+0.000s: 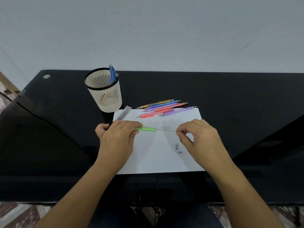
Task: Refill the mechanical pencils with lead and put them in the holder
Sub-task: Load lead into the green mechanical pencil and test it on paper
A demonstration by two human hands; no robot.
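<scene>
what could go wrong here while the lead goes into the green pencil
The thin lead spans an unsupported gap between the right hand pinching it and the green pencil held by the left hand; a slight sideways push could snap it.
Two small grey parts lie loose on the paper near the right hand; a brush of the wrist might flick them onto the black table, where they would be hard to spot.
</scene>
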